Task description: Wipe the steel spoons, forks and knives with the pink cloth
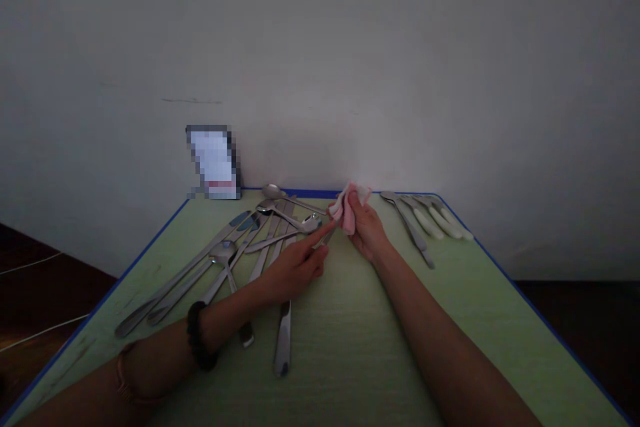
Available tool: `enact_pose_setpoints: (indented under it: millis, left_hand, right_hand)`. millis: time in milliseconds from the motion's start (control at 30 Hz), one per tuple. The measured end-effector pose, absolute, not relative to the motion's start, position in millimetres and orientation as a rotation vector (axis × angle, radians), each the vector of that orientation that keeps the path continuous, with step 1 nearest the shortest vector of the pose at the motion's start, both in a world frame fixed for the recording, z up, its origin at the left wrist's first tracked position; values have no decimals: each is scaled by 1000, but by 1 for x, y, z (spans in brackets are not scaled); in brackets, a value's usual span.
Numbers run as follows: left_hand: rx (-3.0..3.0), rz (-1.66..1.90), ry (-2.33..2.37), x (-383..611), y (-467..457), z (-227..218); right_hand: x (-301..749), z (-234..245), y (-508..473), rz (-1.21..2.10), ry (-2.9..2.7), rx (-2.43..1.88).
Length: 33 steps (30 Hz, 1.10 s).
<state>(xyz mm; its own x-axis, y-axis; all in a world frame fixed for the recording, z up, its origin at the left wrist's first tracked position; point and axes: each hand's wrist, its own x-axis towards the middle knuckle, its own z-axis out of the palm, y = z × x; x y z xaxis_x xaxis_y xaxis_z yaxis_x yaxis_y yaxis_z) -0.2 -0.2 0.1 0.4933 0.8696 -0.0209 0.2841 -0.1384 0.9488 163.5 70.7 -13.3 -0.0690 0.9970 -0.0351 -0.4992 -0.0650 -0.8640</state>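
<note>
My right hand (pixel 369 228) is closed around a pink and white cloth (pixel 345 210) near the far edge of the table. Close by on its left, my left hand (pixel 295 268) has its index finger stretched toward the cloth and its other fingers curled. A thin metal piece of cutlery (pixel 327 237) shows between the left fingers and the cloth; its end is covered, so its kind is hidden. Under and beside my left forearm lies a loose heap of metal cutlery, with a spoon (pixel 223 252), another spoon (pixel 273 191) and a table knife (pixel 283 340) among it.
Several pieces with pale handles (pixel 427 223) lie at the far right, beside slim metal cutlery (pixel 413 230). A blurred upright screen (pixel 215 163) leans against the wall (pixel 400 67) at the back left. The green table (pixel 350 347) has a blue edge.
</note>
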Motion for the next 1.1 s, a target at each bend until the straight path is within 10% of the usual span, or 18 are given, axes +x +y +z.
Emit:
enact_pose_setpoints:
  millis: [1100]
  left_hand:
    - [1705,698,1014,-1,0,0]
  right_hand:
    - [171,-16,72,1678,-789,-756]
